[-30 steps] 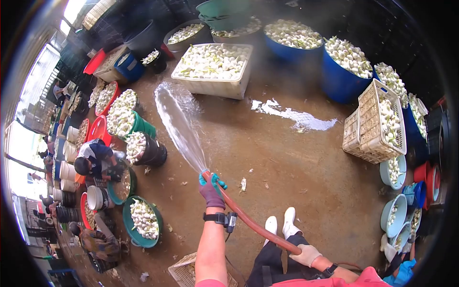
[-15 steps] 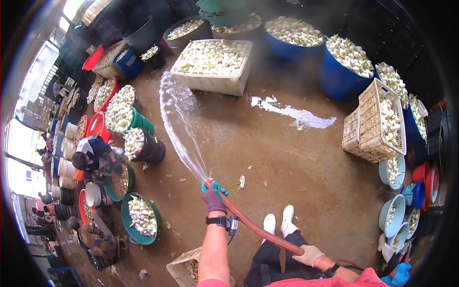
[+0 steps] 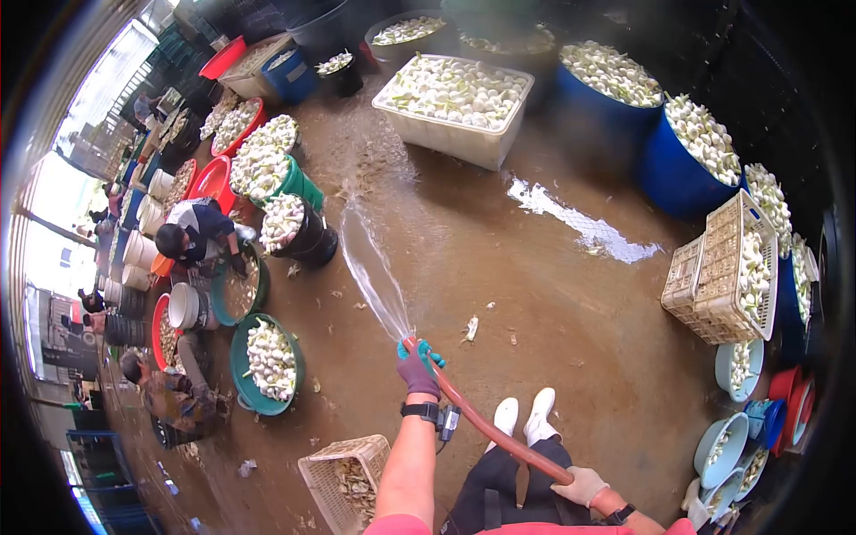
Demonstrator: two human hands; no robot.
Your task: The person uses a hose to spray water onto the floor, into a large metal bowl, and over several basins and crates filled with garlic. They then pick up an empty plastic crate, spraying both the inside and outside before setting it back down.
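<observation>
A reddish-brown hose (image 3: 486,421) runs from beside my waist up to the middle of the view. Near its mouth, my left hand (image 3: 419,364), in a purple and teal glove, is wrapped round it. My right hand (image 3: 581,489), in a pale glove, grips the same hose lower down, by my thigh. Water (image 3: 374,267) sprays from the hose end in a fanned arc and lands on the wet brown floor (image 3: 383,169), short of a white tub (image 3: 464,143) heaped with white bulbs that look like garlic.
Blue barrels (image 3: 673,169) of bulbs stand at the back right, with stacked crates (image 3: 704,276) at the right. A green basin (image 3: 241,374) and a black bucket (image 3: 312,241) line the left, near two seated people. A crate of scraps (image 3: 316,481) sits by my left arm.
The view has shifted, so the surroundings sit further right and the back containers higher. The spray now lands nearer me, away from the white tub's left side. Both hands keep their hold.
</observation>
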